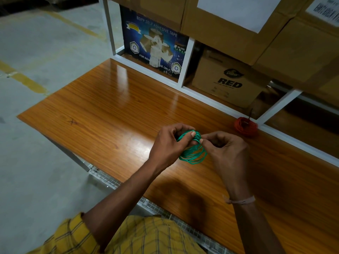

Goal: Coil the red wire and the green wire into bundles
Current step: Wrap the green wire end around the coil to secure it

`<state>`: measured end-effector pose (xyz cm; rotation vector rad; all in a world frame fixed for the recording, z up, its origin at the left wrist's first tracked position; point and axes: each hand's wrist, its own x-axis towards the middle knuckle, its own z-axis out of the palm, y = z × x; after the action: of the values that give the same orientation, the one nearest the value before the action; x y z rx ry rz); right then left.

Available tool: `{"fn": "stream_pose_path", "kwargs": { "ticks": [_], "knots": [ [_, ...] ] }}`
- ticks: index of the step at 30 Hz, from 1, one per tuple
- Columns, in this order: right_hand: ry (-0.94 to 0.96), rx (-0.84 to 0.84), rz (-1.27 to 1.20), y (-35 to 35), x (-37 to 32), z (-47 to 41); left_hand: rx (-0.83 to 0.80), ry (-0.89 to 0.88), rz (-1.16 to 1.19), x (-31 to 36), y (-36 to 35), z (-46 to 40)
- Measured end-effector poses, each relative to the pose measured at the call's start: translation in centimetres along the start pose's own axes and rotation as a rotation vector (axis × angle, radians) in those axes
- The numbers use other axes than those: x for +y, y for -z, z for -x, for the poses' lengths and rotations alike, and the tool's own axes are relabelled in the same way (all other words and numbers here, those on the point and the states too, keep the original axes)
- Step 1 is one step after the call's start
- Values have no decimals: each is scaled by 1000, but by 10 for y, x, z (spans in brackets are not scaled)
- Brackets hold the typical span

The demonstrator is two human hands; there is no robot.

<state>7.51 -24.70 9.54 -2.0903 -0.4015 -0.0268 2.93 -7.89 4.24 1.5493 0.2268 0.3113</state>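
Two hands on the green wire, lifted just off the table. Left hand grips the top of the coil, thumb pressed flat over the stacked loops, fingers curled behind — looks like the clamp that keeps the turns from springing apart. Right hand is just beside it, thumb and forefinger pinched together on a strand at the same top point, remaining fingers loosely curled; my read is it's feeding or tucking the tail end around the bundle. Can't see the free end itself, fingers hide it. Rest of the loops hang below and between the hands, unsupported, slightly fanned out, so the bundle isn't tied off yet. Holding it in the air instead of flat on the table makes sense: leaves room to pass the end through the ring. Red wire sits beyond the right hand, well apart from it, against the white frame at the table's far edge — already coiled, with what looks like a dark tie sticking up from it, parked out of the work area. Judgement: red done, green wound and in the securing step. Risk: loops slipping if the left thumb lets up.
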Motion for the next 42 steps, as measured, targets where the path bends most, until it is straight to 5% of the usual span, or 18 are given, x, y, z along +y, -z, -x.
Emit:
{"fn": "stream_pose_path", "kwargs": {
  "ticks": [42],
  "knots": [
    [-129,-83,-143,12,4,2,-130,-34,-160,7,2,1]
  ]
}}
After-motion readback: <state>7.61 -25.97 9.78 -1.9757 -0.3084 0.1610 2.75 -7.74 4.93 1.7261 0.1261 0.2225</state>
